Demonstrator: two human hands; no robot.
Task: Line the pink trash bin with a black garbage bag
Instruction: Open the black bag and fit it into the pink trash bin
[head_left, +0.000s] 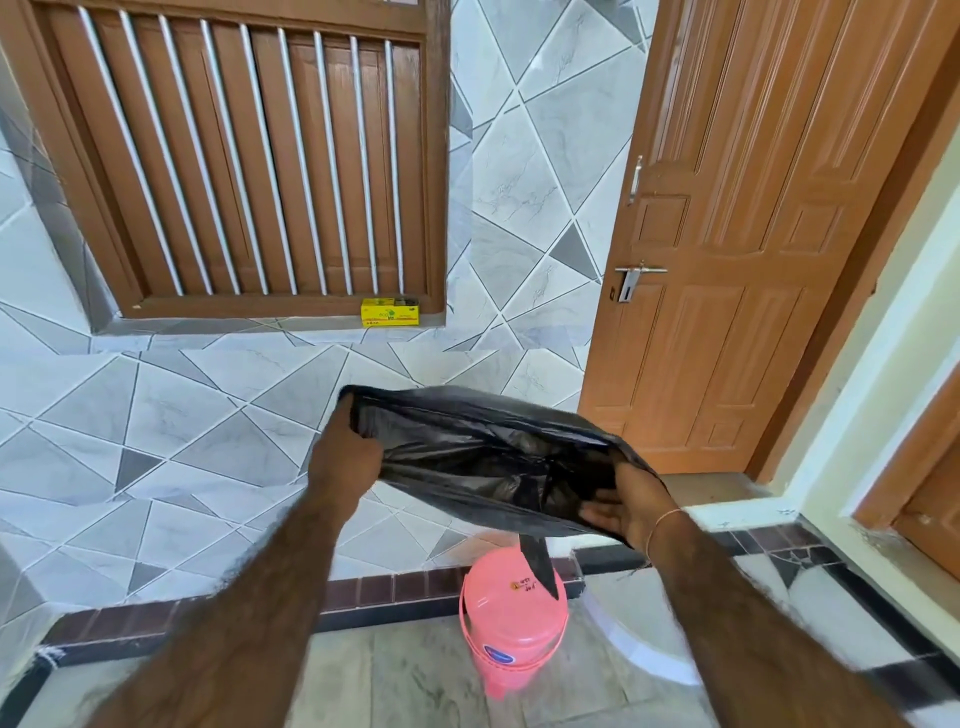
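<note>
A black garbage bag (483, 457) is stretched open in the air between both hands, its mouth facing me. My left hand (345, 457) grips the left edge of the mouth with curled fingers. My right hand (623, 506) holds the right edge, fingers inside the bag and thumb outside. A narrow tail of the bag hangs down and its tip overlaps the rim of the pink trash bin (511, 631). The bin stands upright on the floor below the bag, close to the tiled wall, with a handle around its top.
A yellow box (390, 312) sits on the sill under a barred wooden window (249, 156). A brown wooden door (753, 249) with a metal handle stands to the right. A doorstep and another door frame lie at the far right.
</note>
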